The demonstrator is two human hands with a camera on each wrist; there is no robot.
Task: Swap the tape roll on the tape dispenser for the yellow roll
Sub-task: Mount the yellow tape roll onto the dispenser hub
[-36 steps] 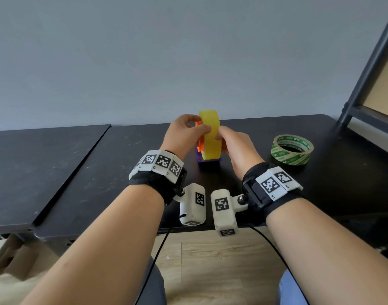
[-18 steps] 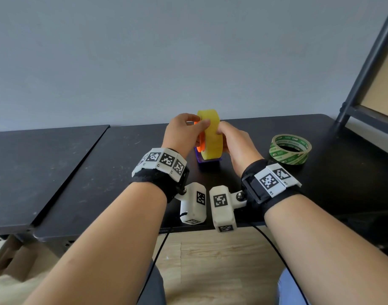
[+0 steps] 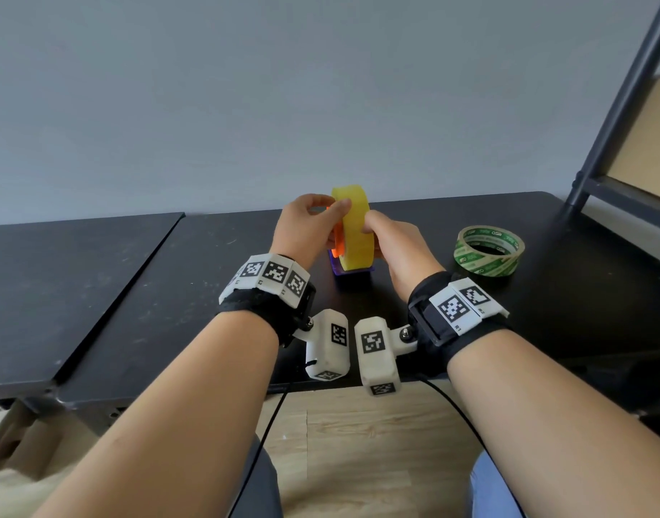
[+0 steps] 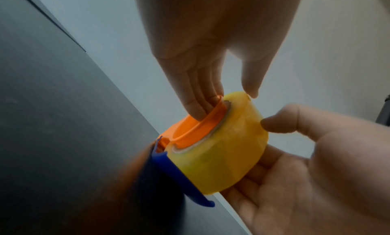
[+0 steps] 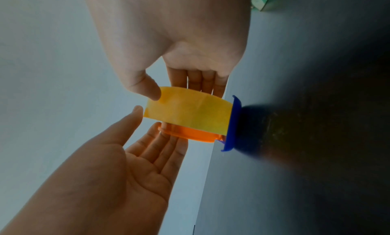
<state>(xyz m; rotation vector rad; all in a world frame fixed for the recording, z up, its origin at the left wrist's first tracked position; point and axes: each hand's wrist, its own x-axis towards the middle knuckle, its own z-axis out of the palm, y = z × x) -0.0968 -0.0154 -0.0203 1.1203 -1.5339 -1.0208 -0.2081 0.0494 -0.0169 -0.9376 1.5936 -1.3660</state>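
Head view: both forearms reach forward over desk (image 3: 141,293). Left hand (image 3: 302,228) fingers straight against orange hub (image 4: 196,126), thumb on yellow roll (image 3: 354,228) top edge. Right hand (image 3: 395,244) cups roll's far side, thumb on rim. Roll upright on hub of blue dispenser (image 4: 179,170), on desk. Green roll (image 3: 488,250) flat, well right. Grip same as half-second ago.

Yellow roll (image 3: 354,228); orange hub (image 4: 196,126); blue dispenser base (image 4: 181,175); green-white printed roll (image 3: 488,250); black tabletop (image 3: 171,293); black-white checker-marked wristbands (image 3: 268,274).
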